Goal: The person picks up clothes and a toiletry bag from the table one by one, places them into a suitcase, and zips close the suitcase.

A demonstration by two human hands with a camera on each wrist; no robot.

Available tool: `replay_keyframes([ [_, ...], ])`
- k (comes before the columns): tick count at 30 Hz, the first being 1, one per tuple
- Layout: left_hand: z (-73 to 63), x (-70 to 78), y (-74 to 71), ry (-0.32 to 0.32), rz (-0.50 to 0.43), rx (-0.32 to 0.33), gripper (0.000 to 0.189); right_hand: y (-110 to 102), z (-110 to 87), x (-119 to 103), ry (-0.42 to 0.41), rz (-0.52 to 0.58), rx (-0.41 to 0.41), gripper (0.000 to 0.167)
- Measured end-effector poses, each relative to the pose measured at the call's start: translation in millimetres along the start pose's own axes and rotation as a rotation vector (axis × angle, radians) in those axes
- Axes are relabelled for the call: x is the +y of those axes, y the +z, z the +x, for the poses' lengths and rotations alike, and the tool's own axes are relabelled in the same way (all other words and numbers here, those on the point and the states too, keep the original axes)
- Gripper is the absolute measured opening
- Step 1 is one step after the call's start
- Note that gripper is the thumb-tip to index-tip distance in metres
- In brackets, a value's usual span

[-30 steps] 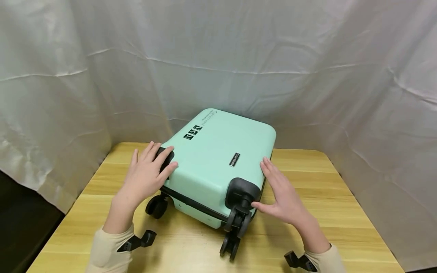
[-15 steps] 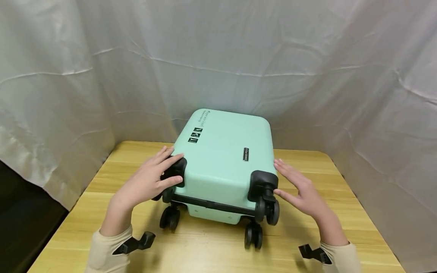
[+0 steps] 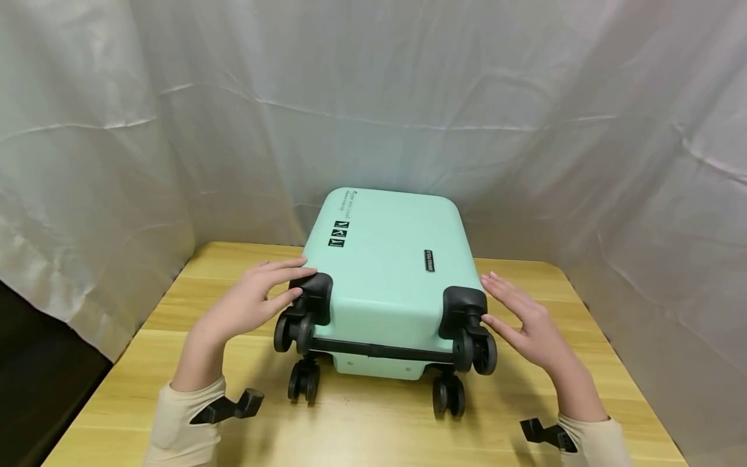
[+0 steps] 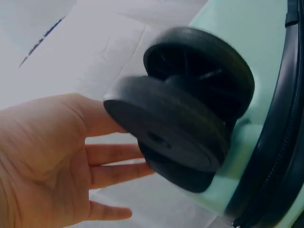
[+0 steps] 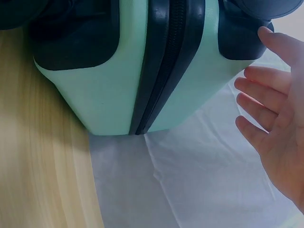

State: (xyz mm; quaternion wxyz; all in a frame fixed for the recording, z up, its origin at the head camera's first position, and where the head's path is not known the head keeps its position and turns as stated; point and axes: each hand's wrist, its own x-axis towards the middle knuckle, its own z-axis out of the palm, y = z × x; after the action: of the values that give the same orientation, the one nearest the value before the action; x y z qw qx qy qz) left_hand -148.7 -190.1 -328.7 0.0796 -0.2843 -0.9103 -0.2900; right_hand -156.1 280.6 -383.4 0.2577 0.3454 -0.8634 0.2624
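A mint-green hard-shell suitcase (image 3: 385, 259) lies flat on the wooden table, its black caster wheels facing the front edge. My left hand (image 3: 251, 298) is at its front left corner, straight fingers touching the black corner guard (image 3: 318, 292). In the left wrist view, a twin caster wheel (image 4: 171, 123) covers some of those fingertips. On the other side, my right hand (image 3: 528, 324) has its fingers spread, with fingertips right at the front right corner guard (image 3: 461, 301). The zipper (image 5: 166, 66) running round the side shows closed in the right wrist view.
Behind the suitcase and along both sides hang pale grey curtains (image 3: 373, 97). Wooden table (image 3: 373, 431) surface shows in front and to either side. A black area (image 3: 41, 363) lies beyond the table's left edge. Each sleeve carries a small black wrist camera (image 3: 230, 408).
The suitcase has turned from a slant to nearly square with the table, its wheel end swinging right. My right hand has moved right with it; the left has shifted slightly, its fingers closer together.
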Motion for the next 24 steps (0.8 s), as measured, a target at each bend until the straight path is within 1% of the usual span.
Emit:
replay_keyframes([
  [4, -2.9, -7.2, -0.2, 0.030, -0.045, -0.003, 0.042, -1.6, -2.7, -2.9, -0.035, -0.010, 0.012, 0.058],
  [8, -7.2, -11.0, 1.5, 0.036, -0.055, 0.000, 0.049, -0.6, -6.9, -5.0, -0.022, 0.003, 0.007, 0.056],
  [14, -8.6, -2.9, 4.7, 0.038, -0.025, 0.039, 0.054, 0.5, -7.8, -1.2, 0.005, 0.056, 0.019, 0.053],
  [17, -7.5, 2.7, 7.8, 0.035, -0.012, 0.045, 0.055, -0.8, -8.7, 2.4, 0.023, 0.056, 0.033, 0.052],
  [21, -6.2, 9.1, 14.0, 0.037, 0.006, 0.051, 0.056, -1.3, -13.7, 5.6, 0.050, 0.023, 0.069, 0.049],
  [24, -6.1, 10.9, 18.4, 0.045, 0.024, 0.055, 0.059, 1.2, -20.3, 6.1, 0.078, -0.004, 0.105, 0.047],
])
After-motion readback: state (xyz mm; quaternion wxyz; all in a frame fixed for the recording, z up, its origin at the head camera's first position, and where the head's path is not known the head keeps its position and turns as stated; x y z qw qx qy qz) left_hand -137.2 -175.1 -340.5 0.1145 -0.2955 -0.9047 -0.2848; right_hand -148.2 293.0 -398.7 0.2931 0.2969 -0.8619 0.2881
